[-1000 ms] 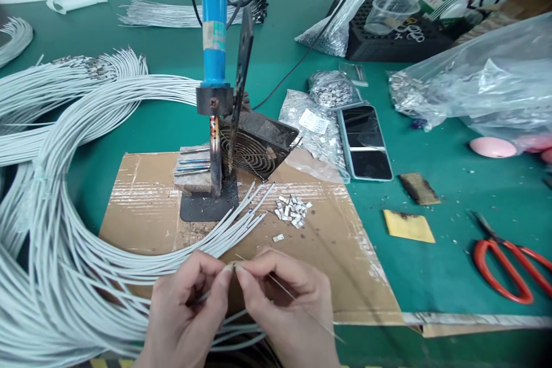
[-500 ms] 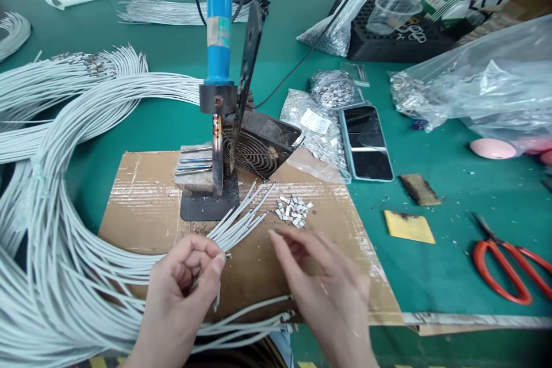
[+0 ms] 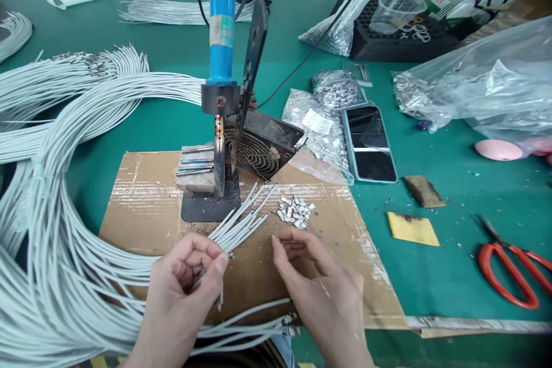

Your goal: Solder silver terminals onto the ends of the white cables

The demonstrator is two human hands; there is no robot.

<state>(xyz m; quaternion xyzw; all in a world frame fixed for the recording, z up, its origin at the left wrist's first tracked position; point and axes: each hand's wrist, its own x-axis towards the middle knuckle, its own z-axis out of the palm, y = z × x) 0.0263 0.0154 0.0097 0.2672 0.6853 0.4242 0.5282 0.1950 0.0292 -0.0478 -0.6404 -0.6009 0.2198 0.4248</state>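
My left hand (image 3: 190, 276) is closed, pinching the end of a thin grey wire (image 3: 221, 296) between thumb and fingers over the cardboard sheet (image 3: 142, 207). My right hand (image 3: 317, 276) hovers just right of it with fingertips pinched on a small metal terminal. A little pile of metal terminals (image 3: 295, 211) lies just beyond the right fingertips. Several loose wire ends (image 3: 245, 218) fan out between the hands and the soldering stand. The blue-handled soldering iron (image 3: 222, 29) stands upright in its stand (image 3: 211, 201).
Big loops of grey wire (image 3: 60, 195) fill the left side. A small fan (image 3: 259, 146) leans behind the iron. A phone (image 3: 371, 144), bags of terminals (image 3: 319, 126), a yellow sponge (image 3: 411, 229) and red scissors (image 3: 513, 270) lie to the right on the green mat.
A second ago both hands pinched one wire end together. The right hand let go, swung right toward the terminal pile and now pinches a terminal. The left hand kept its wire.
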